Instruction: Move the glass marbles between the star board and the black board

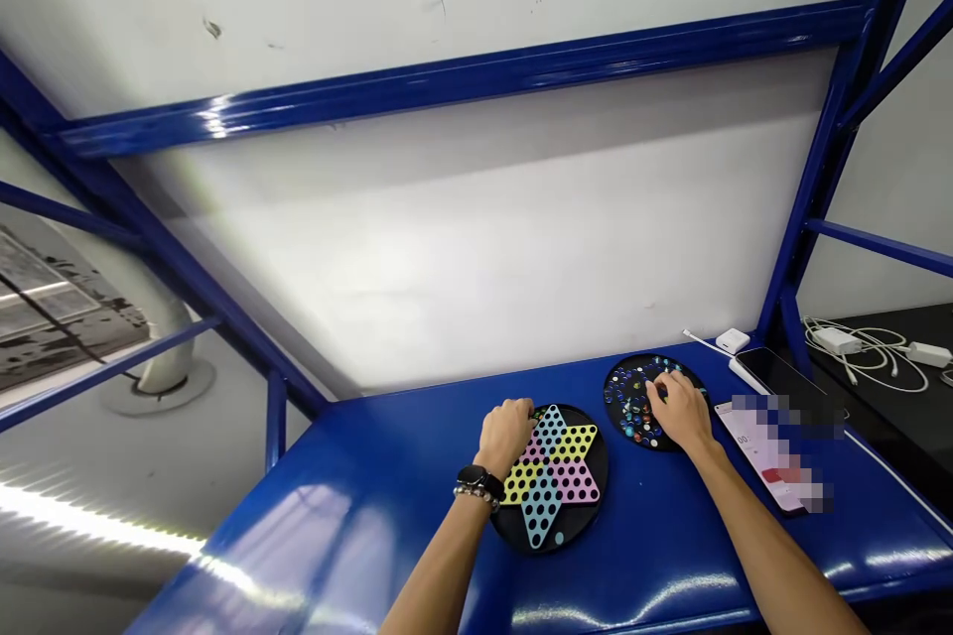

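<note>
A round black board (578,526) with a star of blue, yellow and pink hole-filled points lies on the blue table. My left hand (507,433), with a black watch and a beaded bracelet at the wrist, rests at the board's upper left edge, its fingers curled; what they hold, if anything, is hidden. To the right, a round black tray (616,401) bears many small coloured marbles (638,414). My right hand (679,407) reaches over the tray's right part, thumb and forefinger curved down near the marbles; a small gap shows between them, and nothing is visible in it.
A lit phone (759,446) lies right of my right hand, with a dark device (781,377) behind it. A white adapter (733,340) and cable stand near the wall. More white cables (885,347) lie far right. Blue metal frame bars (462,79) cross the wall.
</note>
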